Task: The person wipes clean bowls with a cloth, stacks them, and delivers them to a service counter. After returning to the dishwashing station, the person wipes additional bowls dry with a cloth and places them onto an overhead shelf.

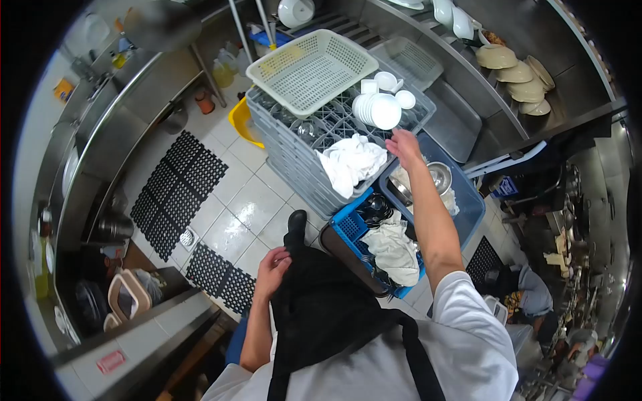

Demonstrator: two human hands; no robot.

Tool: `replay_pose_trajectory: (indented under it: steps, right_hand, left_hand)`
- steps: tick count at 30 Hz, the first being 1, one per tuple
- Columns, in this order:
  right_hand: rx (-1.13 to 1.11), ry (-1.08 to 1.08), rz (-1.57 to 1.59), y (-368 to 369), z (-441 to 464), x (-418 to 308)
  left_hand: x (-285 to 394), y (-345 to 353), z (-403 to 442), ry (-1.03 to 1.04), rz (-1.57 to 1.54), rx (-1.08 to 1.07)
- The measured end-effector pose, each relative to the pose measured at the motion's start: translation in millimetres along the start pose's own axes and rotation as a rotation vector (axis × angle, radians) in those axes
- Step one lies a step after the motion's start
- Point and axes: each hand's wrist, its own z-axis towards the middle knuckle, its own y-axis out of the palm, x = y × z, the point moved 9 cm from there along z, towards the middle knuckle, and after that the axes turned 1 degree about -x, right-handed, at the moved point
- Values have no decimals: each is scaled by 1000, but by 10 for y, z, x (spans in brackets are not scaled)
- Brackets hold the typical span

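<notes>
My right hand (404, 147) reaches out to the near right corner of a stack of grey dish racks (281, 144), just below a stack of small white dishes (380, 111). Its fingers are bent, and their tips are too small to make out. A crumpled white cloth (352, 162) lies on the rack to its left. Under my right forearm is a grey-blue tub (473, 207) with metal bowls (438, 178) in it. My left hand (273, 266) hangs beside the black apron (328, 294), fingers loosely curled and apart, holding nothing.
A pale plastic basket (311, 70) rests on the racks. Below them, a blue crate (348, 220) holds a cream cloth (394, 254). Black mats (177, 190) lie on the tiled floor at left, near a yellow bucket (242, 123). Another person (531, 291) is at far right.
</notes>
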Motion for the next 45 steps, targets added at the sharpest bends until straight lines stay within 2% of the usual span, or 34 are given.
replay_pose_trajectory:
  steps: [1,3,4,6,10,12,13,15,16,18,22,27,30,34,37,41,43,45]
  right_hand:
    - [-2,39,20,47,131,-25]
    - [30,95,35,61,294,-31]
    - [5,119,73,105,352,-27]
    - [1,147,131,148,474,-68]
    - [-13,221,52,189,617,-141]
    - [-15,237,30,171,703,-151]
    - [-40,246,11,198,724,-136]
    - [-1,266,-13,221,706,-175]
    - [10,287,25,251,680,-169]
    - [23,304,120,283,631,-164]
    - [5,289,139,324,609,-98]
    - [66,231,225,366,550,-15]
    - [70,130,441,415,441,-27]
    - [118,-32,519,463,86,-265]
    - [132,-132,492,559,-266,-569]
    - [118,-226,475,620,-560,-813]
    - [121,-249,461,674,-691,-957]
    - [114,-272,449,711,-806,-1010]
  left_hand:
    - [143,72,252,-19,5,-25]
    - [598,315,725,113,-120,-132]
    - [835,423,906,93,-116,-160]
    - [1493,703,1221,186,-196,-311]
    - [2059,1165,2074,221,-179,-471]
    - [2436,1424,2425,333,-100,-483]
    - [2508,1564,2613,317,-102,-498]
    - [2671,1754,2967,405,15,-393]
    - [2725,1884,3110,389,14,-409]
    - [2905,2002,3359,486,127,-265]
    - [2925,2333,3750,514,254,-209]
    - [2771,2449,3763,367,135,-219]
    - [2924,2431,3543,535,165,-222]
    - [3291,2354,3095,643,100,-308]
    - [3555,2292,2740,683,-49,-427]
    - [3850,2234,2336,769,-199,-475]
    - [3948,2229,2188,780,-214,-481]
    - [3957,2230,2098,664,-317,-500]
